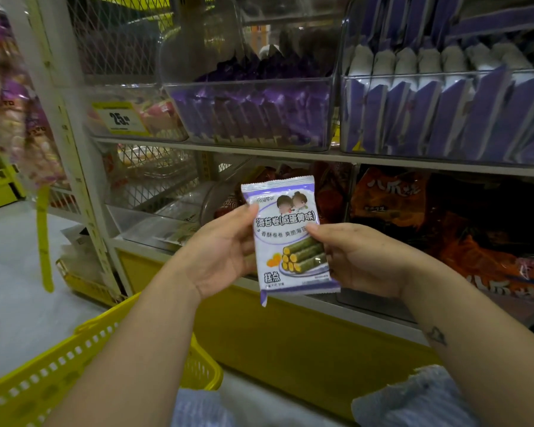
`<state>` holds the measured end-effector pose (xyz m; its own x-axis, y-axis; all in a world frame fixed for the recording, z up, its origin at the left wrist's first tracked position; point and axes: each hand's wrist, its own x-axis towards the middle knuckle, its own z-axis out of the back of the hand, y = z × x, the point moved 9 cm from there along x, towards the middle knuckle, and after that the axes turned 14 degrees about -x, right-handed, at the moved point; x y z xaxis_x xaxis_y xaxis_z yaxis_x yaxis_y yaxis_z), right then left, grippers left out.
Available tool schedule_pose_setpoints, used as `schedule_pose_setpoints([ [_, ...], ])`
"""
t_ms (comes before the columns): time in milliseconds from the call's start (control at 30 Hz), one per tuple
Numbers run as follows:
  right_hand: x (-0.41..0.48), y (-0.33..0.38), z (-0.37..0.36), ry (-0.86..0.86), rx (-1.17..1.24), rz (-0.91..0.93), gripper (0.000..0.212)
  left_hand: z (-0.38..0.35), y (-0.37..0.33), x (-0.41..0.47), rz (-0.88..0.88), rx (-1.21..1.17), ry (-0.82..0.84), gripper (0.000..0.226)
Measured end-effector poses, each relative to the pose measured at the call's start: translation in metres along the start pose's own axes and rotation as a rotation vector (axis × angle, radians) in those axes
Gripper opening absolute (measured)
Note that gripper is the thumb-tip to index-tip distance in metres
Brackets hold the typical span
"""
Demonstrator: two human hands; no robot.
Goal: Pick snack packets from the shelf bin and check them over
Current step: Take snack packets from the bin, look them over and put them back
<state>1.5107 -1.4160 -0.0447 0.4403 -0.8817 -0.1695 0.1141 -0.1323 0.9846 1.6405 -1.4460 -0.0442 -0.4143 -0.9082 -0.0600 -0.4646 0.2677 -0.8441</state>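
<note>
A white and purple snack packet (287,241) with green rolls pictured on it is held upright, printed face toward me, in front of the lower shelf. My left hand (222,251) grips its left edge with the thumb on the front. My right hand (355,257) holds its right edge, thumb across the print. Up on the shelf a clear bin (253,115) holds several purple packets, and beside it a second clear bin (444,115) holds several white and purple packets standing in rows.
A yellow shopping basket (74,365) sits low at the left, under my left forearm. Orange snack bags (444,229) fill the lower shelf at the right. A yellow price tag (121,118) hangs on the left bin. The shelf base (290,340) is yellow.
</note>
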Motion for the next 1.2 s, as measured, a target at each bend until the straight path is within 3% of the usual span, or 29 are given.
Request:
schedule_pose_setpoints([
  [133, 0.001, 0.003, 0.011, -0.102, 0.070, 0.014, 0.045, -0.005, 0.009, -0.008, 0.116, 0.155, 0.156, 0.054],
  [300, 0.002, 0.003, 0.014, -0.130, 0.123, 0.019, 0.044, -0.004, 0.010, -0.011, 0.114, 0.201, 0.214, 0.062],
  [533, 0.002, 0.005, 0.014, -0.111, 0.212, 0.028, 0.042, 0.001, 0.005, -0.014, 0.110, 0.149, 0.213, 0.047],
  [733, 0.003, 0.006, 0.015, -0.132, 0.192, 0.052, 0.040, 0.005, 0.005, -0.015, 0.114, 0.175, 0.177, 0.050],
  [800, 0.003, 0.007, 0.017, -0.179, 0.144, 0.065, 0.039, 0.007, 0.003, -0.014, 0.074, 0.259, 0.122, 0.051],
  [933, 0.004, 0.012, 0.006, -0.235, -0.023, 0.111, 0.037, 0.005, -0.023, -0.010, -0.250, 0.360, -0.054, 0.048],
  [1000, 0.006, 0.015, -0.005, -0.224, -0.067, 0.140, 0.038, -0.006, -0.022, -0.009, -0.297, 0.303, 0.009, 0.058],
  [1100, 0.006, 0.020, -0.022, -0.140, -0.116, 0.196, 0.035, -0.015, -0.008, -0.006, -0.216, 0.281, 0.092, 0.087],
  [1200, 0.007, 0.023, -0.025, -0.098, -0.115, 0.221, 0.035, -0.015, -0.001, -0.005, -0.118, 0.075, 0.128, 0.092],
])
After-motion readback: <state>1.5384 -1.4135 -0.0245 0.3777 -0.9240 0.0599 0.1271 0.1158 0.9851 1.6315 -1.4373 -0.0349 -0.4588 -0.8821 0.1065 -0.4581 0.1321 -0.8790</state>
